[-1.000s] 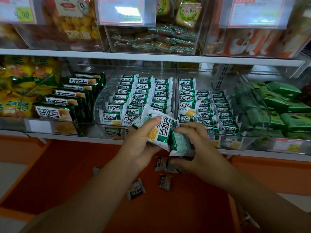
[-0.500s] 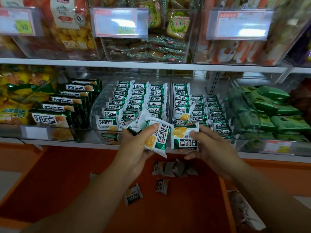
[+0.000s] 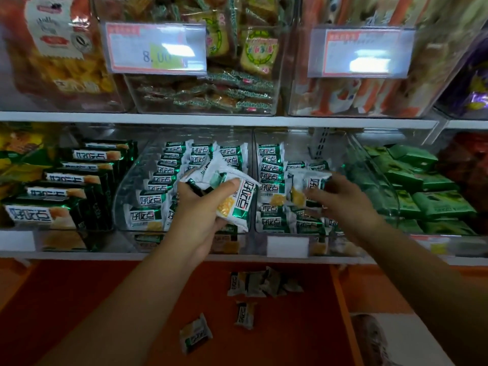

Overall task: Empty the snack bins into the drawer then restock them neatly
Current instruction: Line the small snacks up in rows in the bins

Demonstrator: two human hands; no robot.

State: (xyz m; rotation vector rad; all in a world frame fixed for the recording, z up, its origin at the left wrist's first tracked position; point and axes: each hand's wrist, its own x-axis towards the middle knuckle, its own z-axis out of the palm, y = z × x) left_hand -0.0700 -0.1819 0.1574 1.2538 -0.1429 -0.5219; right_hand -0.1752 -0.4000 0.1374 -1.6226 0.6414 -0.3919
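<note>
My left hand [image 3: 200,207] grips a bunch of white-and-green snack packets [image 3: 235,196] in front of the left clear bin [image 3: 126,196], which holds rows of the same packets. My right hand [image 3: 340,199] pinches a single packet [image 3: 309,184] over the rows in the right clear bin [image 3: 369,165]. Below the shelf the orange drawer [image 3: 105,299] lies open, with several loose packets [image 3: 253,283] scattered on its floor.
Green boxed snacks [image 3: 79,180] fill the bin to the left, and dark green packets [image 3: 422,186] fill the bin to the right. The upper shelf carries clear bins of other snacks with price tags [image 3: 155,48]. A white shelf edge [image 3: 211,118] runs above the bins.
My right hand carried its packet from beside the left hand's bunch up and right over the right bin. Both hands rose toward the shelf.
</note>
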